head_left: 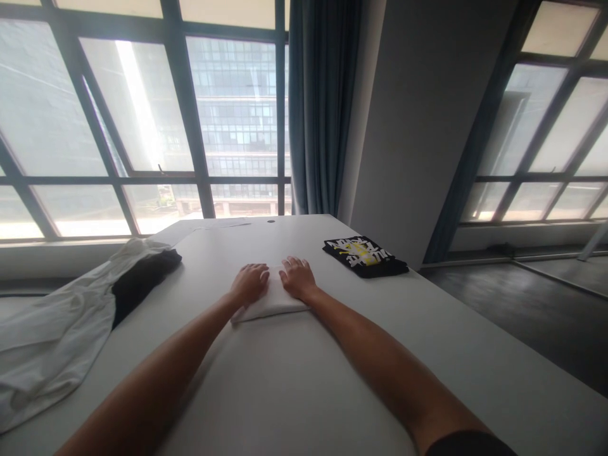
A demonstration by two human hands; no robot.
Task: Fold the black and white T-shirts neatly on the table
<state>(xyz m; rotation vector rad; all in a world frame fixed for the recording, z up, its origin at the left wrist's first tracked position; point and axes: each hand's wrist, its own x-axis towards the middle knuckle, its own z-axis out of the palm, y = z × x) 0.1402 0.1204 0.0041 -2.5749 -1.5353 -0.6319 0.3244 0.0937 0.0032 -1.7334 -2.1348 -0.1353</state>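
Observation:
A folded white garment (272,303) lies flat in the middle of the white table (285,386). My left hand (251,282) rests on its left side, palm down with the fingers stretched out. On the right side of the same cloth lies my right hand (297,277), also palm down, its fingers spread and pointing away from me. Neither hand grips the cloth. Parts of the garment are covered by both hands and wrists.
A folded black T-shirt with white and yellow print (363,254) sits near the table's right edge. Unfolded white clothing (61,329) and a black piece (142,282) hang over the left edge. Windows, a blue curtain (320,114) and a grey pillar (418,126) stand beyond.

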